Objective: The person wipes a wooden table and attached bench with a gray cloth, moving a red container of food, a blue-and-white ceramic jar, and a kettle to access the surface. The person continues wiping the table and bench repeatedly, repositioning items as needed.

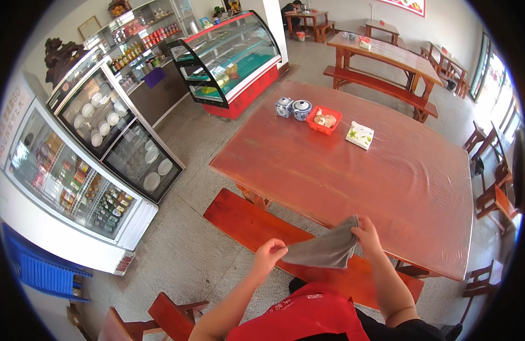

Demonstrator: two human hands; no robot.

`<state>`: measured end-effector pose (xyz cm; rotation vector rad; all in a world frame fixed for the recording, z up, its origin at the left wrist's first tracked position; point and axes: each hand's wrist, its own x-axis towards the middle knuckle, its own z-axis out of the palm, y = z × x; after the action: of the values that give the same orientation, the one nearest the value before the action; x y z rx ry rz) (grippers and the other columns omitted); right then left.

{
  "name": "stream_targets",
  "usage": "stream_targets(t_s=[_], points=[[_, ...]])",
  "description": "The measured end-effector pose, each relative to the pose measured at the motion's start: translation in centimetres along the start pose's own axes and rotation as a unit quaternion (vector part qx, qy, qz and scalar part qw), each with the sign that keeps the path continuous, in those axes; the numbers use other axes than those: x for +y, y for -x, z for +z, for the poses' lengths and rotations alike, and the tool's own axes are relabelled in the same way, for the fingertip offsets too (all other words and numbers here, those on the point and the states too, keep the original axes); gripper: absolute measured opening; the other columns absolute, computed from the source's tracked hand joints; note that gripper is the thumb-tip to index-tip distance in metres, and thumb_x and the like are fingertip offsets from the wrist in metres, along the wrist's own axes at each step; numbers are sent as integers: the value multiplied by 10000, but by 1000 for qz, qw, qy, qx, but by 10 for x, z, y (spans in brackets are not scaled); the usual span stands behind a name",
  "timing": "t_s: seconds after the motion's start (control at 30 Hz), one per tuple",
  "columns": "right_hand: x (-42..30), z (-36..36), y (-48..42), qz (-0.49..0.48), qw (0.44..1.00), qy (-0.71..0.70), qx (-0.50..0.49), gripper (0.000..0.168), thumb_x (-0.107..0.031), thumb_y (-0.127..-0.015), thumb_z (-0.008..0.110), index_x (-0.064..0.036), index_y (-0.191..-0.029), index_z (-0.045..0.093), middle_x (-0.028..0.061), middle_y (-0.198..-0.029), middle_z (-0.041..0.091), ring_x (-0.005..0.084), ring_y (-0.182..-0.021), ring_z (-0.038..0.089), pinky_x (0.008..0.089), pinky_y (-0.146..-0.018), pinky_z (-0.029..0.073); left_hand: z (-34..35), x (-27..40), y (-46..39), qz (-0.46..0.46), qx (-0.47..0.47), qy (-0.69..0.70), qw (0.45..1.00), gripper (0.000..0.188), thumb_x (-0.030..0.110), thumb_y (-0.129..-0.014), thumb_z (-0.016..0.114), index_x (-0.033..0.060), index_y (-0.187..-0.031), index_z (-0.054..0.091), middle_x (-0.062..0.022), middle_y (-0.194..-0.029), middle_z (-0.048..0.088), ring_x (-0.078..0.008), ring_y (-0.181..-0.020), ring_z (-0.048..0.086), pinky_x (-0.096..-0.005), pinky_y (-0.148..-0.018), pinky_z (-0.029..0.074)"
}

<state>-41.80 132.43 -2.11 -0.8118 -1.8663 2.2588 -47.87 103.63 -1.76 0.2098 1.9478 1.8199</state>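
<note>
A grey cloth (326, 248) is stretched between my two hands above a red wooden bench (262, 221). My left hand (271, 255) pinches one corner of it, and my right hand (367, 233) grips the opposite upper corner near the table edge. The large reddish wooden table (330, 170) has a clear plastic cover. Towards its far side stand a square blue-and-white jar (284, 107), a round lidded one (302, 110), a red plastic basket (332, 126) holding what look like garlic bulbs, and a floral-patterned tissue pack (359, 135).
Display fridges (75, 174) and blue stacked stools (47, 270) stand on the left. A glass display case (232, 64) is beyond the table. More tables (386, 53) and benches fill the back and right. A person (291, 13) sits at a far table.
</note>
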Motion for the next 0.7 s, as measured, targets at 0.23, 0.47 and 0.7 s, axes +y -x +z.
stream_targets(t_s=[0.23, 0.47, 0.7], points=[[-59, -22, -23, -165, 983, -80, 17, 303, 68, -795, 447, 16, -1093, 438, 63, -961, 580, 105, -858, 548, 238, -755, 433, 22, 40, -101, 264, 26, -179, 948, 114, 99, -759, 650, 56, -829, 571, -67, -939, 564, -230, -940, 511, -338, -836, 390], [30, -74, -44, -53, 923, 369, 97, 475, -64, -757, 576, -88, -1207, 427, 118, -1135, 543, 257, -1040, 534, 373, -872, 430, -5, -53, -109, -3, -2, -153, 988, 148, 104, -793, 619, 62, -933, 593, -38, -998, 546, -145, -911, 539, -278, -776, 456], [2, -15, -132, -287, 645, 666, -240, 574, -379, -788, 593, -264, -1314, 395, 79, -1392, 335, 228, -1301, 279, 456, -1079, 182, -61, -85, -119, -75, -60, -194, 976, 155, 125, -815, 591, 53, -952, 598, -72, -1000, 545, -152, -871, 569, -274, -760, 466]])
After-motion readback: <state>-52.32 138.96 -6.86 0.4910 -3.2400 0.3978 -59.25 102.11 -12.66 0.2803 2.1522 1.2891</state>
